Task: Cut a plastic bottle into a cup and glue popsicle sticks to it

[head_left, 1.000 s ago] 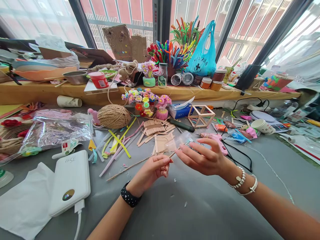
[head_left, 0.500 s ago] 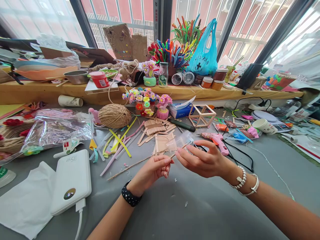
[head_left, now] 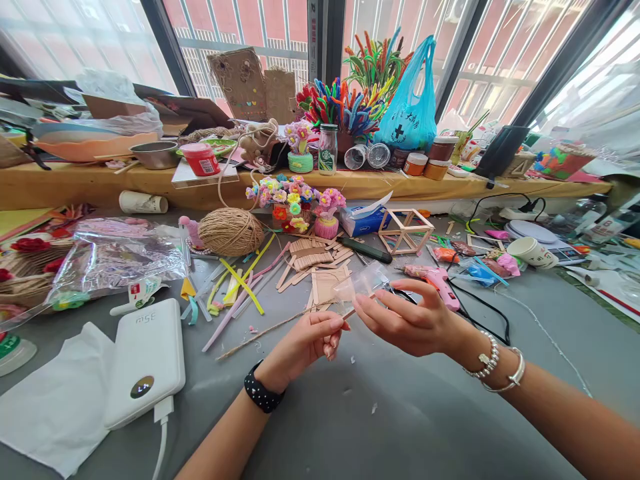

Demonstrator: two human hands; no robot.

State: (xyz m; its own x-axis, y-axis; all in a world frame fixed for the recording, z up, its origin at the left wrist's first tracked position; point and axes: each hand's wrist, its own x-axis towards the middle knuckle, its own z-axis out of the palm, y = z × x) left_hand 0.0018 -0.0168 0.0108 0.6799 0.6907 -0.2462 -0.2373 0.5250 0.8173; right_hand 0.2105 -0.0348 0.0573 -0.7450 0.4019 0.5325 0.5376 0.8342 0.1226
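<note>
My left hand [head_left: 311, 337] pinches one end of a thin wooden craft stick [head_left: 349, 314] between thumb and fingertips. My right hand [head_left: 413, 319] is curled around the stick's other end, its thumb mostly hidden behind the fingers. A strand of twine [head_left: 270, 335] lies on the table left of my left hand. Just beyond my fingers are a small clear plastic bag [head_left: 367, 279] and a stack of craft sticks [head_left: 325, 285]. A pink glue gun [head_left: 434, 280] rests behind my right hand, and a cube frame of sticks [head_left: 406, 232] stands farther back.
A ball of twine [head_left: 231, 231], pipe cleaners [head_left: 243, 287] and a green-handled tool [head_left: 367, 251] lie across the table's middle. A white power bank [head_left: 145, 363] with a cable is at left. At right are a black cord [head_left: 493, 310] and a paper cup [head_left: 530, 252].
Both hands keep almost the same place on the stick, with my right fingers shifting very slightly. The whole view has moved a little; nothing else visibly differs.
</note>
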